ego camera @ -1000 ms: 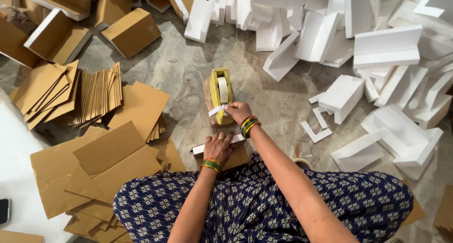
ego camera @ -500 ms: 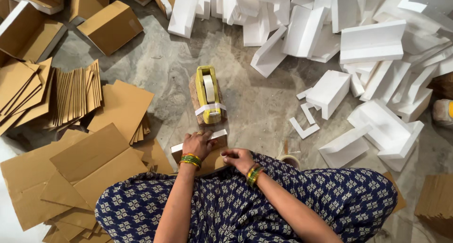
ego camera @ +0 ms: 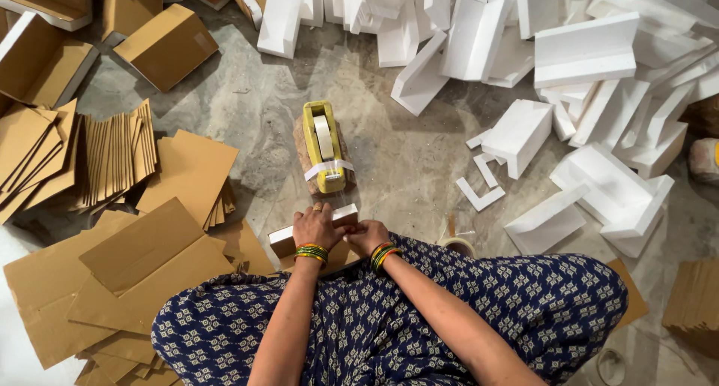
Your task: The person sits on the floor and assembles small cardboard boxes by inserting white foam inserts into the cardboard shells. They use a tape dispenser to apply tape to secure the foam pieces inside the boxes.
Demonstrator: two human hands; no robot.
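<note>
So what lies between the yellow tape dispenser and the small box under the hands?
Only bare grey floor separates tape dispenser and small box, seen in the head view.

Blue patterned dress, green-orange bangles

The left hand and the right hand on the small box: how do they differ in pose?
The left hand lies flat on top of the small box, fingers spread forward; the right hand is curled at the box's right end, fingers tucked in. The left hand reaches farther toward the yellow tape dispenser than the right hand. Both touch the box, and both wrists wear green and orange bangles.
</note>
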